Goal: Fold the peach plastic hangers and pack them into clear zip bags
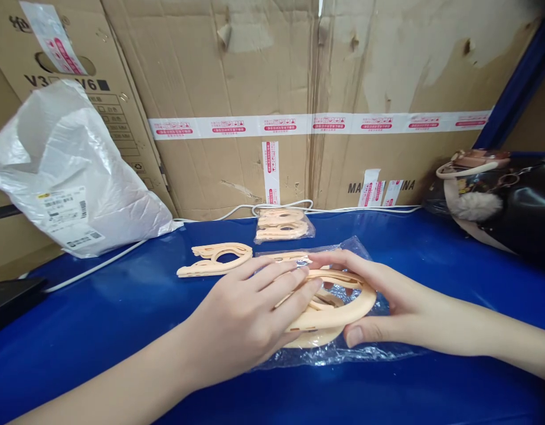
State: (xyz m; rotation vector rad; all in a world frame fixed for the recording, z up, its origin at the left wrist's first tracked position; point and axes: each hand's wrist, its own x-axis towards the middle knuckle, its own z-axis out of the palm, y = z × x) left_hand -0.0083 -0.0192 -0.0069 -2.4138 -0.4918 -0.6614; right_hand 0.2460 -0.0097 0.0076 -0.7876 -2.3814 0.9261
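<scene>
Between my two hands is a cream plastic folding hanger (361,304), folded into a rounded loop. My left hand (254,307) lies over its left part with the fingers closed across it, hiding that end. At the rounded right end, my right hand (387,295) grips with the thumb below and the fingers along the top. Underneath, more cream hanger parts (316,339) rest on a clear plastic bag (365,354). Another folded hanger (232,254) lies loose on the blue table (121,330), just beyond my left hand.
Bagged hangers (281,226) lie at the back against large cardboard boxes (232,71). A white plastic parcel bag (77,171) leans at the left, near a dark flat object (15,298). A white cable (95,265) runs along the table. A black handbag (520,206) sits at the right.
</scene>
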